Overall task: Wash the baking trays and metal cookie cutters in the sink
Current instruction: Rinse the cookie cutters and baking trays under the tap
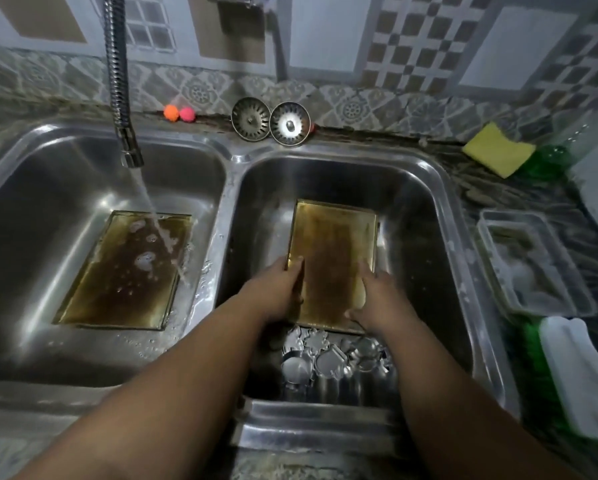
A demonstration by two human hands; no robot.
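Beneath patterned tiles [353, 105], a steel sink [226, 188] holds 2 trays [124, 271] [332, 251].

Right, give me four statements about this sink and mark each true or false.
1. Water from the tap lands on the left-basin tray. True.
2. Both hands grip the left-basin tray. False: the left hand and right hand grip the right-basin tray.
3. The cookie cutters lie in the right basin, nearer the person than that tray. True.
4. The right hand holds a sponge. False: the yellow sponge lies on the counter beyond the right basin.
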